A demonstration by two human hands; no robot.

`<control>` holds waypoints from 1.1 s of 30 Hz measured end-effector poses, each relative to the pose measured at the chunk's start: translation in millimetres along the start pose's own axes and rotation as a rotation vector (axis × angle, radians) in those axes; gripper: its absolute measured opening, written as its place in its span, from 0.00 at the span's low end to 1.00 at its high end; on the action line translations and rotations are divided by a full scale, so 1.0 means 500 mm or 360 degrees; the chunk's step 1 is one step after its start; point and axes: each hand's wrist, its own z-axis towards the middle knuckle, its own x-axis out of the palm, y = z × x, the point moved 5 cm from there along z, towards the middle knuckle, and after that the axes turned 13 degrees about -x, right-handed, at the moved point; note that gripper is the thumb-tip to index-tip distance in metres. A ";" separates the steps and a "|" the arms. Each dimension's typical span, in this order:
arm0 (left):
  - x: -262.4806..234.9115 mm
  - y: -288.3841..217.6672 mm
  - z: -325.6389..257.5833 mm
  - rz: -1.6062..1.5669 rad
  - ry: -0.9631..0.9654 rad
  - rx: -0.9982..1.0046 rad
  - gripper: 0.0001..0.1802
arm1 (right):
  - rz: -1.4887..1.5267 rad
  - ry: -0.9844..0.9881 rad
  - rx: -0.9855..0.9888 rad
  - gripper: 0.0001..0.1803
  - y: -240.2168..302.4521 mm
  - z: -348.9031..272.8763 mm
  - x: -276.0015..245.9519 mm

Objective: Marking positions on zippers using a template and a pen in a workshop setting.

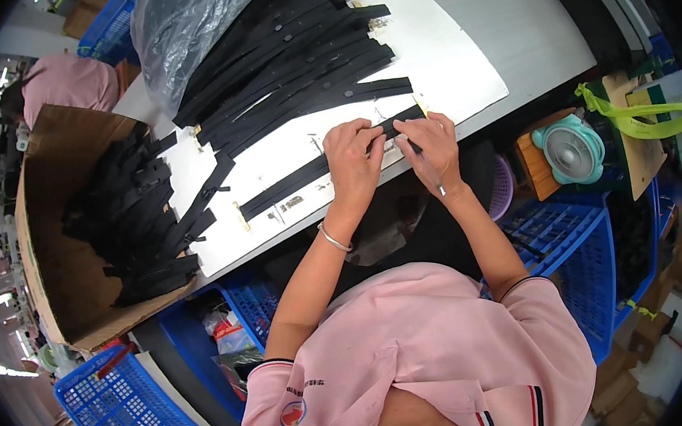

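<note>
Looking down in the head view, you have both bare hands at a long, narrow, flat strip of black fabric-like material [291, 183]. This strip lies slantwise along the near edge of a flat white board [460, 61], which is on a grey surface [528, 18]. Your left hand [351, 165] rests on the strip, its fingers bent and with only a small gap between thumb and forefinger; I cannot tell if they pinch the strip or just press it. Your right hand [434, 152] is just beside, nearer to the strip's upper end. Its fingers are closed around a slim dark tool with a silvery end [442, 191], and their tips touch the strip also.

Beyond your hands, many loose black strips [289, 62] are spread in a thick pile on the board, some of them overlapping. A clear, wrinkled plastic bag [184, 13] is beside this pile. On your left, an open brown cardboard box [41, 211] contains a heap of more black pieces [115, 193]. On your right, well apart from the strip, there are a round turquoise fan [572, 150] and a blue plastic basket with holes [596, 268].
</note>
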 end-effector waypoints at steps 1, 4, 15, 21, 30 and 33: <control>0.000 0.003 -0.001 0.0003 -0.0008 -0.0011 0.08 | 0.0117 0.0034 0.0078 0.15 -0.007 0.009 0.000; -0.001 -0.002 -0.002 0.0003 0.0006 -0.0013 0.07 | 0.0533 -0.0060 0.0311 0.07 -0.052 0.025 0.009; 0.001 0.000 -0.004 -0.0026 0.0004 0.0002 0.07 | 0.0800 0.0104 0.0441 0.13 -0.086 0.028 0.079; 0.004 0.002 -0.004 -0.0042 0.0017 -0.0008 0.07 | 0.0690 0.0117 0.0376 0.11 -0.077 0.035 0.072; 0.003 0.000 -0.004 -0.0050 0.0004 -0.0011 0.07 | 0.1028 0.0034 0.0696 0.10 -0.084 0.020 0.072; 0.003 0.000 -0.003 -0.0059 0.0003 -0.0010 0.07 | 0.0842 0.0212 0.0477 0.11 -0.086 0.025 0.066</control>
